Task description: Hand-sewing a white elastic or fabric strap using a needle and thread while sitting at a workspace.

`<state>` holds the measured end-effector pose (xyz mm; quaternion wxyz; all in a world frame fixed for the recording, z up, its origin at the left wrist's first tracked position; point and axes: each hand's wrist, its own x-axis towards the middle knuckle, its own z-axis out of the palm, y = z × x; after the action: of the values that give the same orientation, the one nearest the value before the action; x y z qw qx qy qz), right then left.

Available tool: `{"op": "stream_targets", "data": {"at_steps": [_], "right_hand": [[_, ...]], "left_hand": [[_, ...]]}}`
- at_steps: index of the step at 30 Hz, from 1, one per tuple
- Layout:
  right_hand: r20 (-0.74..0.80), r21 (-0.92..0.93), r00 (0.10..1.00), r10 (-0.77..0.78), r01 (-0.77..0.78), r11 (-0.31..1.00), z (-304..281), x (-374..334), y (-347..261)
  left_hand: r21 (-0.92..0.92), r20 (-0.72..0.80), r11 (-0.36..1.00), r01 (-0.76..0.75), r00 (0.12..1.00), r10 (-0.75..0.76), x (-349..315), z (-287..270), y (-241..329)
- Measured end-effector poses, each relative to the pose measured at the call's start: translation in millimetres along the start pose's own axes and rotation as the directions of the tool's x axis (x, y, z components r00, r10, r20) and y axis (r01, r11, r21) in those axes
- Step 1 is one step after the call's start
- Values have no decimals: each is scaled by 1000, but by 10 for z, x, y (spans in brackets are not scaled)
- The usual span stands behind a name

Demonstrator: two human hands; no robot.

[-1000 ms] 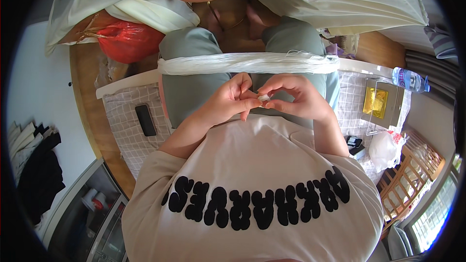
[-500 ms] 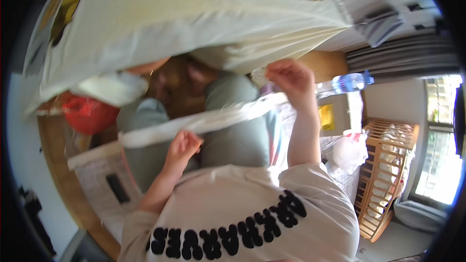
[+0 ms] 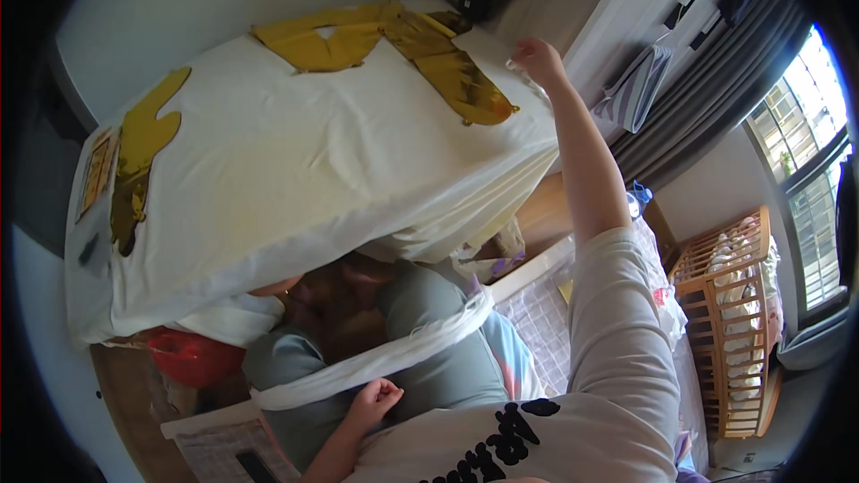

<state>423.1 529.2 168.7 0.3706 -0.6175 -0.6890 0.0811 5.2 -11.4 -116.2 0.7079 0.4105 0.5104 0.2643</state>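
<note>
While one hand (image 3: 539, 63) pinches something white (image 3: 513, 64) — one bundle (image 3: 383, 359) spans two legs (image 3: 456, 373).

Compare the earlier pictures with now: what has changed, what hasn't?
Having parted from the left hand, the right hand has reached forward near the edge of the cloth, apparently holding something white. The left hand stays over the legs, its hold unclear. The white strands still lie across them.

Table (image 3: 268, 179) covered with a creased cream cloth. Gold foil pieces (image 3: 447, 79) laid flat on it: one toward the left end, others near the back edge. Checked sheet (image 3: 544, 322) spread below; dark phone (image 3: 256, 467) partly seen on it, lower left.
</note>
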Motion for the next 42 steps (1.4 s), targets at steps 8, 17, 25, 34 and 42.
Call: {"op": "stream_targets", "data": {"at_steps": [8, 17, 25, 34, 42], "right_hand": [[-40, -194, 999, 20, -27, 981, 239, 273, 103], [-55, -278, 998, 43, -57, 959, 275, 215, 166], [-121, -338, 993, -3, -38, 940, -57, 203, 73], [-133, 69, 984, -120, 130, 989, -396, -1353, -727], [411, 301, 849, -331, 216, 929, 309, -3945, -1454]], "left_hand": [[99, 26, 994, 36, 999, -38, -15, -38, 83], [132, 44, 989, 68, 996, -75, 6, -27, 72], [126, 1, 992, 28, 1000, -28, 8, -40, -24], [137, 90, 987, -85, 993, 73, -285, -11, 513], [335, -265, 877, -345, 858, 440, -852, -409, 782]]}}
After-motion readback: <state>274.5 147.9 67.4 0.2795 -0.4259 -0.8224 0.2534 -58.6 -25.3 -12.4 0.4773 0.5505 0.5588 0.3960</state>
